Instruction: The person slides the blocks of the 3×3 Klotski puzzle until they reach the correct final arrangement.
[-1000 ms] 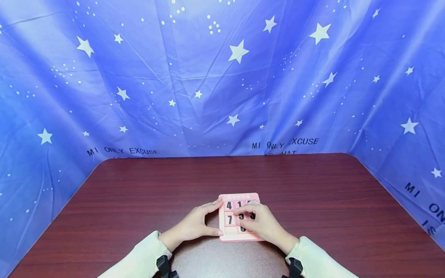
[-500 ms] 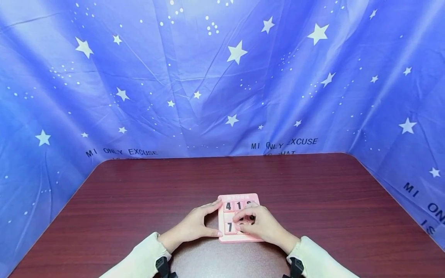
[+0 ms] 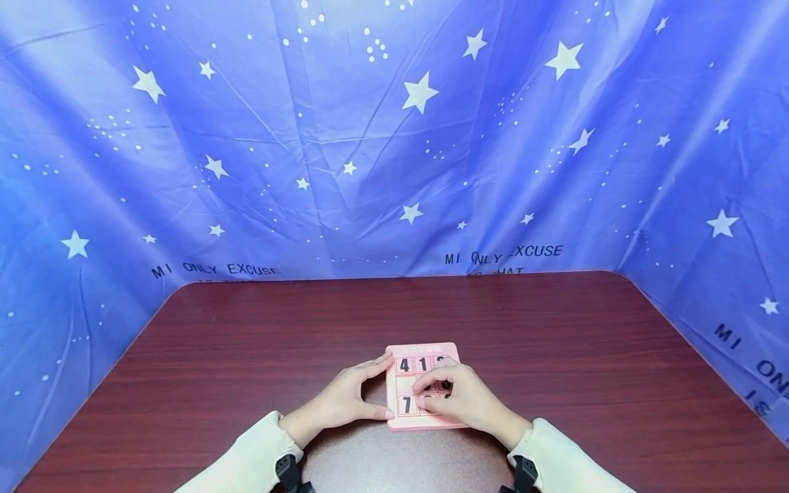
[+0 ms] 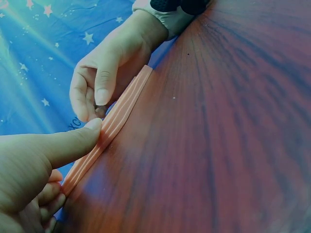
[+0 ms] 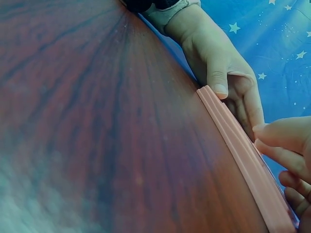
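Note:
A pink sliding number puzzle (image 3: 425,348) lies on the dark red wooden table. My left hand (image 3: 340,397) holds its left edge, the thumb at the near corner and the fingers at the far corner. Over the right part of the board, my right hand (image 3: 471,398) rests thumb and index fingertips on the tiles. The tile 4 (image 3: 404,365) and tile 1 (image 3: 422,363) sit in the top row, tile 7 (image 3: 407,405) at bottom left. Between 4 and 7 is a bare slot. My right hand hides several tiles. Both wrist views show the board's ridged side (image 4: 118,119) edge-on.
The table (image 3: 246,329) has rounded far corners. A blue curtain (image 3: 345,123) with white stars and black lettering hangs behind it and along both sides. Light sleeves (image 3: 246,455) and black wrist devices (image 3: 287,468) show at the bottom.
The tile 7 has slid from the middle row down to the bottom-left slot, which leaves the middle-left slot bare. My left hand keeps its place; the right fingertips have shifted slightly to the left.

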Demonstrator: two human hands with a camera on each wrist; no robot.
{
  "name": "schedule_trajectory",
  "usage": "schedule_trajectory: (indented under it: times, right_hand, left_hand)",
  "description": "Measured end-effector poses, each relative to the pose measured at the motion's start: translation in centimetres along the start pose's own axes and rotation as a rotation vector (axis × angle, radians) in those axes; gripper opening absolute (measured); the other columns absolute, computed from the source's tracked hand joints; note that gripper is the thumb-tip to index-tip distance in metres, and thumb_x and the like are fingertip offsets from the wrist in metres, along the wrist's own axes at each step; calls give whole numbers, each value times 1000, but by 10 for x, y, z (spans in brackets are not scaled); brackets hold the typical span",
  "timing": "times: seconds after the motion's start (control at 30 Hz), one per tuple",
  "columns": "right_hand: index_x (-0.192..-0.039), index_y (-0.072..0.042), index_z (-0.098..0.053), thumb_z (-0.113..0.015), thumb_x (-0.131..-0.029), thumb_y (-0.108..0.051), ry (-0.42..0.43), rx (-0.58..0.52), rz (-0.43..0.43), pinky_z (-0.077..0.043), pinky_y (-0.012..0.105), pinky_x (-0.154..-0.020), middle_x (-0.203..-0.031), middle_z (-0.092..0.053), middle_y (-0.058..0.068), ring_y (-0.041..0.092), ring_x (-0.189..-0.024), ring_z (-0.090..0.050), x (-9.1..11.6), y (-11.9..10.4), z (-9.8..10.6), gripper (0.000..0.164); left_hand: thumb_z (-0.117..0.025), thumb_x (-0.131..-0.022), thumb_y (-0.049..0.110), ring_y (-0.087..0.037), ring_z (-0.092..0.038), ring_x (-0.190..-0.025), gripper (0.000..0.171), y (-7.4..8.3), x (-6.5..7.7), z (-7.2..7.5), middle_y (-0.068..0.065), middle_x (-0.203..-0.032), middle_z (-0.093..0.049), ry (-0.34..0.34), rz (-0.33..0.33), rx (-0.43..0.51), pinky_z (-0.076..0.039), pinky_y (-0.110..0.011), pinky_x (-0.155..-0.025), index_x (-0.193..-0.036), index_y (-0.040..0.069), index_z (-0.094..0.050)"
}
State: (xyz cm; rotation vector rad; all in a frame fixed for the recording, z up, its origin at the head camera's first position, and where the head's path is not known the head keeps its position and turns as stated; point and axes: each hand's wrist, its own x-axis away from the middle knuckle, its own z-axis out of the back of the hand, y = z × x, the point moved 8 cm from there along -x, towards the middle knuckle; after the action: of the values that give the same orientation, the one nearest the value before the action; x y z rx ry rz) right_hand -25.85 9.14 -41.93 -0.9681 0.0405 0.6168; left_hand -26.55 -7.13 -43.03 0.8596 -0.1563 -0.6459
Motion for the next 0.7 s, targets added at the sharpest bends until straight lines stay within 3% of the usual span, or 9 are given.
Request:
schedule_trajectory:
  times: [0.23,0.53,0.7]
  right_hand:
    - [-88,-18,-74,-77,-76,-17,42,13,-24,-45,21,-66,-80,-63,-7,6,-77,-51,-1,0,3,12]
    - [-93,-15,-74,-75,-78,-13,55,26,-28,-49,25,-82,-91,-70,-8,8,-91,-59,-11,1,7,15]
    - [-94,-13,-75,-74,-78,-10,71,27,-28,-50,24,-74,-93,-71,-4,11,-86,-59,-22,3,9,17]
  left_hand:
    - [-80,-73,36,-25,-35,-135,86,-1,-1,-1,-9,-149,-35,-3,-3,-22,-30,-47,-110,-142,5,-41]
    - [-81,-72,34,-26,-34,-135,86,-1,-1,0,-10,-149,-35,0,-16,0,-29,-47,-110,-142,4,-41]
    - [-81,-72,34,-25,-33,-136,85,0,-1,0,-10,-149,-34,-4,-11,15,-28,-46,-111,-142,4,-41]
